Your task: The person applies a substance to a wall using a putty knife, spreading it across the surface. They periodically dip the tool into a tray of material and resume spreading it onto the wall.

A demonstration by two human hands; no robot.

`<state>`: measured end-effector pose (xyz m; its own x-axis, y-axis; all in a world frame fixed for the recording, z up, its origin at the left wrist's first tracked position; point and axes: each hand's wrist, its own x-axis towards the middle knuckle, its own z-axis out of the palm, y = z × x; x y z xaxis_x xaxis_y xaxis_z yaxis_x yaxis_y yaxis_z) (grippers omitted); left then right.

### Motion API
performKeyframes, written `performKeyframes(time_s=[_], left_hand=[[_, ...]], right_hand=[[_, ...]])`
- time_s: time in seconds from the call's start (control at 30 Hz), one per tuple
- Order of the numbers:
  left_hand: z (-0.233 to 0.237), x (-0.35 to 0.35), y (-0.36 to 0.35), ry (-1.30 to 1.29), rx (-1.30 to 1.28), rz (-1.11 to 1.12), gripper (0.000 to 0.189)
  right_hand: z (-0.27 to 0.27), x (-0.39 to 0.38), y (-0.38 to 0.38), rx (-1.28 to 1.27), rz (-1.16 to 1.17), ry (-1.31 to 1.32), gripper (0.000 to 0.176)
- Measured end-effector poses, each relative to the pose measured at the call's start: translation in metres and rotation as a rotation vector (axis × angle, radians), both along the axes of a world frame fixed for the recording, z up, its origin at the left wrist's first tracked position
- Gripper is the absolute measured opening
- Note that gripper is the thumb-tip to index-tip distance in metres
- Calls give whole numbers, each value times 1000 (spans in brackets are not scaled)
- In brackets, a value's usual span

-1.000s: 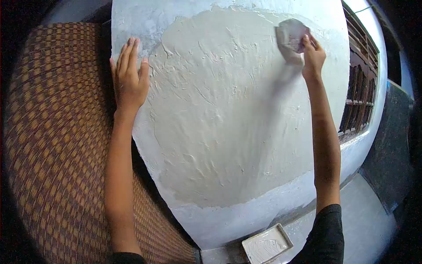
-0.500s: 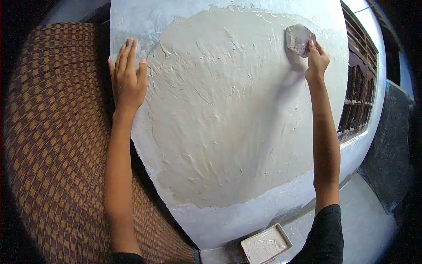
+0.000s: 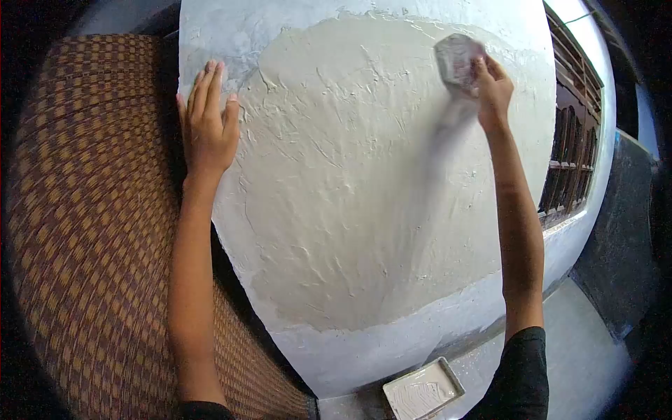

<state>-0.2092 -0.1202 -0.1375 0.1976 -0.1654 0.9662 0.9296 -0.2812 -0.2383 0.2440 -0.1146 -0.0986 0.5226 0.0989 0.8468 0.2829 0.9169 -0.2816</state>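
Observation:
My right hand [image 3: 494,87] grips a flat, plaster-smeared scraper [image 3: 456,61] near the upper right of the coated area. The scraper is slightly blurred, and its shadow falls down and to the left. A wide patch of wet cream plaster [image 3: 350,175] covers most of the wall [image 3: 364,360], with ridges and wrinkles across its left and middle parts. At the wall's left edge my left hand [image 3: 210,129] lies flat with fingers stretched upward, its thumb beside the patch's border.
A tray [image 3: 424,389] with cream plaster stands on the floor [image 3: 567,343] below the wall. On the left hangs a brown woven mat [image 3: 98,210]. A wooden window [image 3: 572,140] and a dark sheet [image 3: 616,231] are on the right.
My right hand has moved a little left with the scraper, which is now turned at a different angle. My left hand stays on the wall; the view has shifted slightly.

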Motion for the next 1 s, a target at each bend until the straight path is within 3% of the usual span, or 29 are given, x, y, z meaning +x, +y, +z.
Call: performKeyframes(time_s=[0.1,0.17,0.3,0.4,0.47,0.57,0.7,0.77,0.9,1.0], left_hand=[[-2,-2,-3,14,-24,3,50],[-3,-3,1,33,-18,-18,50],[-3,0,1,13,-1,-3,49],[-3,-1,0,10,4,-20,49],[-4,-3,0,25,9,4,50],[-5,-3,-7,30,-23,1,50],[-7,-2,-5,27,-19,-6,50],[-7,-1,-3,16,-12,-35,50],[-7,0,-5,11,-19,-43,50],[-7,-3,-7,18,-20,-9,50]], right_hand=[[15,18,-7,-7,64,266,38],[20,18,-6,31,64,286,40],[18,-39,-14,54,9,-113,42],[33,-49,-6,74,4,-266,41],[42,-42,0,35,-151,-192,38],[46,-12,1,28,-44,133,36],[43,-8,1,40,11,349,36],[35,-26,-2,80,91,52,37],[42,-47,-3,104,13,-201,39],[53,-24,5,18,-60,-56,39]])
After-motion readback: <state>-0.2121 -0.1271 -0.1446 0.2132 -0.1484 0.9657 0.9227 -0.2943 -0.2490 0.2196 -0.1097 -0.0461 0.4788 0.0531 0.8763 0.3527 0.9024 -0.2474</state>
